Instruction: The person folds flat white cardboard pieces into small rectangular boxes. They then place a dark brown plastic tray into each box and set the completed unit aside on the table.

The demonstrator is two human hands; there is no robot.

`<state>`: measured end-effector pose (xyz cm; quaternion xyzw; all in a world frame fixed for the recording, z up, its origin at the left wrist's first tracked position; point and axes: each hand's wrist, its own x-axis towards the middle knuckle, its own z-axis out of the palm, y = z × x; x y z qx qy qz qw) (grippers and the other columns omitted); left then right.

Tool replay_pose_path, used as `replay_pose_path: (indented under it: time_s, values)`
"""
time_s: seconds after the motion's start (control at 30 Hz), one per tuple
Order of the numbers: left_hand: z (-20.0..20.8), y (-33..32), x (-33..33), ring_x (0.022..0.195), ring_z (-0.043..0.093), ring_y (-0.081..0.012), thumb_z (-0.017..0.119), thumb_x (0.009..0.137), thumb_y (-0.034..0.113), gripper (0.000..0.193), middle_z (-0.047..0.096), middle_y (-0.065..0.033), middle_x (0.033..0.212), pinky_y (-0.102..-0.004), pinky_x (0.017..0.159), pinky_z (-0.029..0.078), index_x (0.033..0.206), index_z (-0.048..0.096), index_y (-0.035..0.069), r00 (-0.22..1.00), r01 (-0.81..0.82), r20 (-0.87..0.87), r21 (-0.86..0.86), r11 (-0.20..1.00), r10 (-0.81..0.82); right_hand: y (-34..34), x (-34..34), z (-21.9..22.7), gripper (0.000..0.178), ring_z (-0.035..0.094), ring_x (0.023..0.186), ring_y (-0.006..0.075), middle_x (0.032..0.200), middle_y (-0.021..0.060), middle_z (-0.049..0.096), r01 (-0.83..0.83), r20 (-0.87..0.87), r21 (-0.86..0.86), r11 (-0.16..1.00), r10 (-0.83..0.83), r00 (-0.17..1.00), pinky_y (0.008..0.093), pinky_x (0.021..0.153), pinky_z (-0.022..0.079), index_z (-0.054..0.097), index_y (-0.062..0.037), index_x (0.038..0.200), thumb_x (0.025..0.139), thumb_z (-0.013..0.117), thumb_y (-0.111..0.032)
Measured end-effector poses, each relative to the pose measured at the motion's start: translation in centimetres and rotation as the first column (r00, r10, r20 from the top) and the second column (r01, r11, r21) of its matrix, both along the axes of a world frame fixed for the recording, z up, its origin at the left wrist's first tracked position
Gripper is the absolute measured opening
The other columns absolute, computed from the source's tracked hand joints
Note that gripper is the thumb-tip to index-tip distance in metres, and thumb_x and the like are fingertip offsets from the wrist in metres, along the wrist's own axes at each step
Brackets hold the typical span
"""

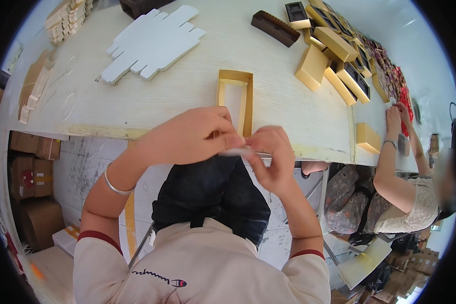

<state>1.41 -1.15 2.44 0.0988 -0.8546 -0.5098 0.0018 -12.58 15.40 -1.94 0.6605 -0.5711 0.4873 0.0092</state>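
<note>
A shallow gold box frame with tall sides and a pale inside lies near the table's front edge, its long sides pointing away from me. Its near end is hidden behind my hands. My left hand is closed, thumb and fingertips pinching a thin white piece just past the table edge. My right hand pinches the other end of that same piece, its fingers curled. Whether the piece is joined to the gold box cannot be seen.
White flat carton blanks lie stacked at the back left, with cardboard strips at the far left. A dark brown tray lies at the back. Gold boxes pile up at the right, where a co-worker's hands work.
</note>
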Motion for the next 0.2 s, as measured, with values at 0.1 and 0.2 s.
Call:
replay_pose_path:
  time_s: [0.1, 0.2]
  values:
    - [0.2, -0.8, 0.1, 0.071, 0.053, -0.0229, 0.058, 0.095, 0.030, 0.036, 0.056, -0.0115, 0.083, -0.0316, 0.069, 0.044, 0.120, 0.053, 0.005, 0.998, -0.030, 0.068, 0.377, 0.926, 0.005, -1.9, 0.6, -0.2, 0.027, 0.051, 0.063, 0.0121, 0.074, 0.0061, 0.052, -0.012, 0.555, 0.113, 0.993, -0.053, 0.830, 0.0241, 0.059, 0.043, 0.048, -0.0044, 0.104, 0.086, 0.067, 0.001]
    - [-1.4, 0.3, 0.3, 0.075, 0.056, -0.0228, 0.052, 0.099, 0.037, 0.049, 0.059, -0.0099, 0.090, -0.0321, 0.071, 0.045, 0.137, 0.039, 0.009, 0.983, -0.075, -0.164, 0.063, 0.995, 0.084, -1.8, 0.9, -0.2, 0.032, 0.049, 0.060, 0.0119, 0.071, 0.0045, 0.050, 0.064, 0.457, 0.219, 0.974, -0.160, 0.875, 0.0237, 0.056, 0.042, 0.046, -0.0054, 0.108, 0.085, 0.068, 0.001]
